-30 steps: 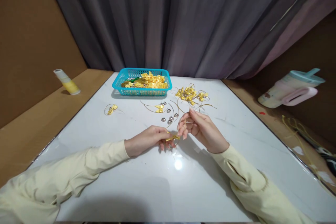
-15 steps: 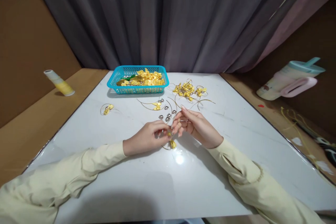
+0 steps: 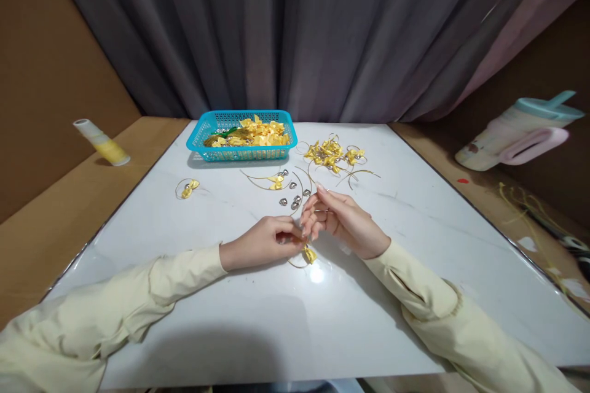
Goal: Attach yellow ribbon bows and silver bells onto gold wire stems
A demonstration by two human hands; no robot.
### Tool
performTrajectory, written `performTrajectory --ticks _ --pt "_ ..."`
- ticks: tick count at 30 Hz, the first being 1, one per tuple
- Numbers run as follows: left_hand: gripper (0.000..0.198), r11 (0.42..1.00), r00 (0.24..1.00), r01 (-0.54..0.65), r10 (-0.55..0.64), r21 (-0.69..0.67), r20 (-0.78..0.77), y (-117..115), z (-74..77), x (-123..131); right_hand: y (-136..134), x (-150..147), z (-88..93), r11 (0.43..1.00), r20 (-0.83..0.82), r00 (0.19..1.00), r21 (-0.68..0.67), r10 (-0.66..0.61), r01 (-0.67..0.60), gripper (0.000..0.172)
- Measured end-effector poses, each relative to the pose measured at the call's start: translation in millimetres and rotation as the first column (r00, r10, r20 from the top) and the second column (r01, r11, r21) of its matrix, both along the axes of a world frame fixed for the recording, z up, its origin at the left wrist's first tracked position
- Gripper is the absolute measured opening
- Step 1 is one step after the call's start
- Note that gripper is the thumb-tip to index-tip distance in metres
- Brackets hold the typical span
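Observation:
My left hand [image 3: 265, 243] pinches a yellow ribbon bow [image 3: 310, 254] on a thin gold cord [image 3: 297, 264], just above the white table [image 3: 258, 331]. The bow hangs below my fingertips. My right hand [image 3: 350, 225] meets it from the right, its fingers curled and pressed together, thumb pointing up; whatever is between them is too small to make out. Just beyond my hands lie several small silver bells [image 3: 295, 203] and loose cords. Another yellow bow [image 3: 276, 182] rests on cords there.
A blue basket [image 3: 242, 155] at the back holds many yellow bows. Right of it lies a pile of bows on cords [image 3: 329, 155]. One looped bow [image 3: 187, 189] lies at left. A tumbler [image 3: 511, 132] stands on the right, a white-and-yellow tube [image 3: 102, 142] on the left.
My left hand has shifted slightly right, closer to my right fingertips, and the bow has moved right with it. The right hand keeps nearly the same pose. The view tilts slightly.

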State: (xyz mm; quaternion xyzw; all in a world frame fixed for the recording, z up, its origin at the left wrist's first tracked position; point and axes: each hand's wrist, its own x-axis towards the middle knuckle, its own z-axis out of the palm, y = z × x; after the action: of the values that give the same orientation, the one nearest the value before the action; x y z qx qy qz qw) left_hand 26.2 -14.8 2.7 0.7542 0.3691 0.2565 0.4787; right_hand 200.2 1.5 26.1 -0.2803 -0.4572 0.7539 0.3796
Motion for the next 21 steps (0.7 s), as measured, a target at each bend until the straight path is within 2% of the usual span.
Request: performTrajectory --ticks 10,16,21 --pt "0.012 0.999 1.0 -0.006 0.006 -0.034 0.013 -0.9 -1.4 0.5 -1.0 -1.0 -1.1 1.0 -0.011 1.0 -0.011 -0.003 0.003 0.034" --pt "0.013 0.998 1.0 0.009 -0.01 -0.059 -0.015 0.2 -2.8 -1.9 -0.6 0.4 -0.5 0.999 -0.024 0.999 0.028 0.022 -0.021 0.033" --pt "0.015 0.998 0.998 0.006 -0.01 -0.066 -0.061 -0.2 -0.2 -2.4 -2.6 1.0 1.3 0.999 -0.004 1.0 0.046 -0.022 0.022 0.034"
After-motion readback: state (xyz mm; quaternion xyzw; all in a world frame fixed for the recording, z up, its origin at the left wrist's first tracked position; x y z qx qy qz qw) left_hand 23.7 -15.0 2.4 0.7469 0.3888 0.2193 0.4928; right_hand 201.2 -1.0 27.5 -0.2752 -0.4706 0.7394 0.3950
